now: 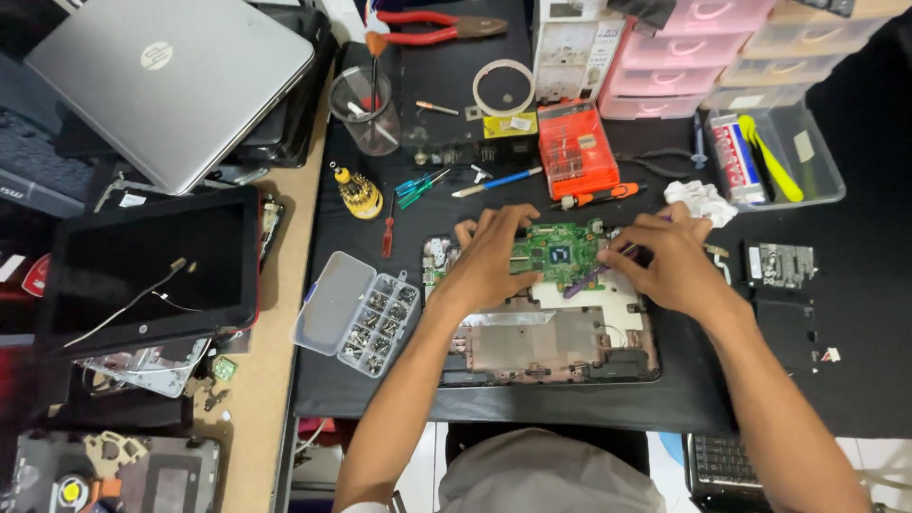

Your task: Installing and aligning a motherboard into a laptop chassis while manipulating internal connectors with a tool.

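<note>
Motherboard (556,252), green, sits in opened laptop base (551,347) at centre of black mat (475,142). Left hand (489,255) lies palm down on board's left part, fingers spread narrow, tips curled over the 12 o'clock edge; holds nothing loose. Right hand (665,258) at 3 o'clock of board, fingers pinched on a thin purple-tipped tool (598,271) that angles toward board's lower right edge. Clear screw organiser (359,312), lid open, at 9 o'clock of base, just beside it. Red-handled screwdriver (389,233) at 10 o'clock. Orange bit case (577,147) at 12 o'clock, orange-black driver (597,197) lying below it. Crumpled white tissue (701,199) at 1 o'clock, near right hand. Silver closed laptop (171,81) far at 10 o'clock; black tablet-like screen (152,266) at 9 o'clock, well apart.
</note>
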